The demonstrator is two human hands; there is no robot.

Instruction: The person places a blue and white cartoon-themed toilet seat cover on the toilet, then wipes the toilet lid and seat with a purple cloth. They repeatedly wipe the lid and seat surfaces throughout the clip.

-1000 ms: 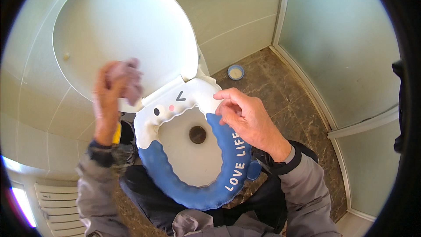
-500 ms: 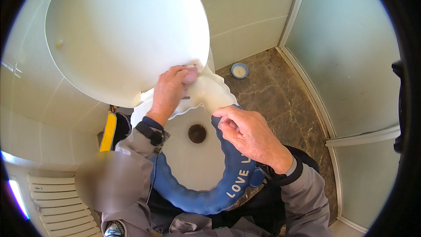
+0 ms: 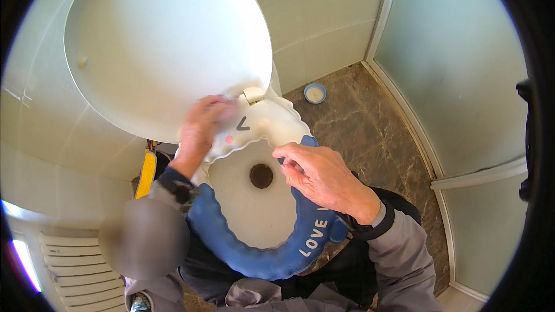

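Observation:
A soft toilet seat cushion with scalloped edges lies around the toilet bowl. Its front is blue with pale lettering; its white back bears a dark angled mark and a pink dot. My left hand, fingers bent and blurred, is at the cushion's back left, before the raised toilet lid. Something pale pink seems to be at its fingertips, too smeared to name. Over the cushion's right side my right hand is closed, with a bit of blue edge between index finger and thumb.
A white hinge joins lid and toilet. A small blue-rimmed round dish lies on the brown marble floor. Frosted shower panels stand at right. At left are a yellow object and a white slatted radiator.
My left hand has moved left from the hinge, uncovering it and the cushion's dark mark and pink dot. My right hand has shifted slightly left.

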